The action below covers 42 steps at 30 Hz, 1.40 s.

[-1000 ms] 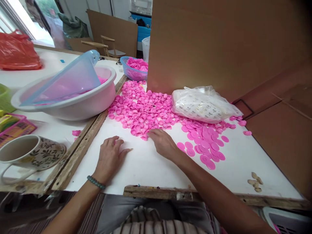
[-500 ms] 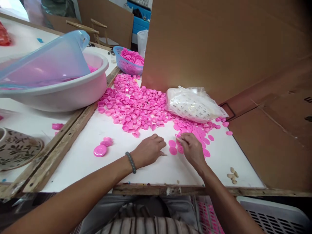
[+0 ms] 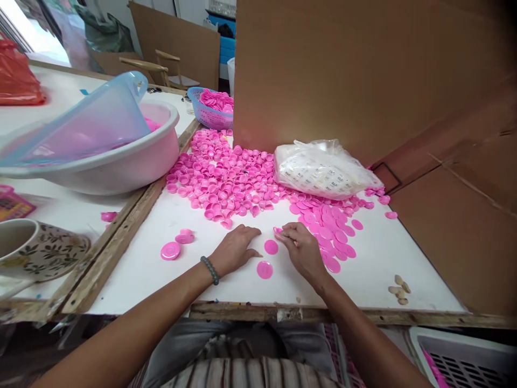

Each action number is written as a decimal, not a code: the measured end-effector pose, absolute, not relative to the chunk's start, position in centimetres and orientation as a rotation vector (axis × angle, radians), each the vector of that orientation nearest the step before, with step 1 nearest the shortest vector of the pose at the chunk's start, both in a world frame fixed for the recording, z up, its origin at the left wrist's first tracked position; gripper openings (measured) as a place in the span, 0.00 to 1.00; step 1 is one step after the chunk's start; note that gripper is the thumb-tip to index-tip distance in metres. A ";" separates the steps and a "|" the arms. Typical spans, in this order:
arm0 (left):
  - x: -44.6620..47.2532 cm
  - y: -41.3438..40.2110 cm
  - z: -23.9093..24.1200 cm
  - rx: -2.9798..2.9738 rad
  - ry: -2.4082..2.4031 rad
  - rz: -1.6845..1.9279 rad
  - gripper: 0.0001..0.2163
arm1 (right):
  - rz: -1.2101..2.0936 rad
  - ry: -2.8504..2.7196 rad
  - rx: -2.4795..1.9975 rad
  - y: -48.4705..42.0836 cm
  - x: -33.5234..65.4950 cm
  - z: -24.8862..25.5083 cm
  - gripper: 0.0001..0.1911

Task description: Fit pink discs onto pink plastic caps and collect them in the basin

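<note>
My left hand rests on the white table with fingers curled, nothing visible in them. My right hand is beside it, its fingertips pinching a flat pink disc. Two loose pink discs lie between the hands. A big heap of pink caps spreads behind the hands, and a layer of flat pink discs lies to the right of my right hand. Two assembled caps sit to the left.
A clear bag of small parts lies behind the discs. A pink basin with a blue scoop, a blue basket of caps, a patterned mug, nut shells and a cardboard wall surround the work area.
Both hands moved from the cap heap toward the flat discs on the right. My right hand picked a disc from the layer; two discs now lie loose between the hands.
</note>
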<state>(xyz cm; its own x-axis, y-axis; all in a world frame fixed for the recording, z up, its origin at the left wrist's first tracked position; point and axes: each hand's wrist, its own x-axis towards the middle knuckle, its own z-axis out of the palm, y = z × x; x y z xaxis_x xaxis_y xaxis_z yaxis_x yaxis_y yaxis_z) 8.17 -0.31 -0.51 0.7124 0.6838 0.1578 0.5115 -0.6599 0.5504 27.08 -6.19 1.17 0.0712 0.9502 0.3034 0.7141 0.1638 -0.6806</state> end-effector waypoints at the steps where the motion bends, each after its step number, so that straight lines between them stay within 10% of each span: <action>1: 8.3 -0.4 -0.6 2.434 0.915 0.498 0.20 | 0.373 -1.739 -1.602 -6.2 27.2 1.1 0.11; 31: 10.1 -0.7 -2.6 2.109 0.961 0.623 0.22 | 0.017 -2.537 -1.480 -6.3 26.8 -0.5 0.16; 42: 7.7 -0.7 -1.2 1.815 0.912 0.645 0.13 | 1.178 -1.476 -1.563 -5.7 24.7 0.2 0.14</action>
<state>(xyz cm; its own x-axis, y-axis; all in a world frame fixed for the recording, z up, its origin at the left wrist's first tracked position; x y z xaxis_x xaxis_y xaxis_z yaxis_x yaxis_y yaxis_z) 7.71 -0.69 -1.20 0.5797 0.8142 0.0324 0.3017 -0.2514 0.9197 24.75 -5.70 0.23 -0.0515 0.9858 -0.1596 0.3742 -0.1291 -0.9183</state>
